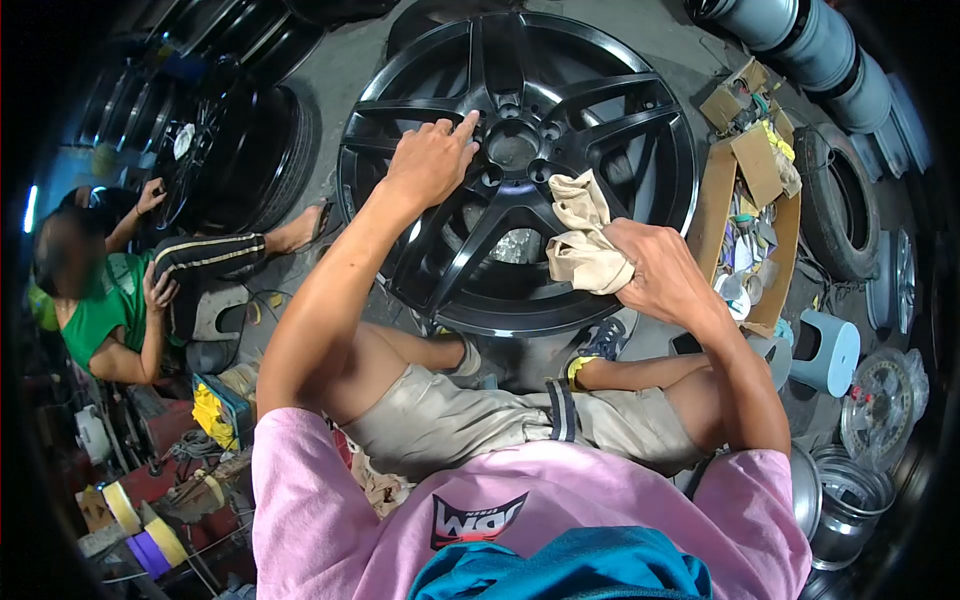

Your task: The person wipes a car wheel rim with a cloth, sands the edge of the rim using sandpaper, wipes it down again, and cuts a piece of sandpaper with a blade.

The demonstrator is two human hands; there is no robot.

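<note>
A large black alloy wheel rim with paired spokes lies before me, its round hub hole near the middle. My left hand is over the hub's left side, index finger stretched toward the bolt holes and the other fingers loosely bent. It holds nothing; whether the fingertip presses on the rim I cannot tell. Bunched in my right hand is a beige cloth, gripped at its lower end. The cloth hangs over the lower right spokes, its upper end near the hub.
To the right stands a cardboard box of assorted items, beside a tire and a light-blue stool. Another person in green sits at left near more wheels. Tape rolls sit lower left.
</note>
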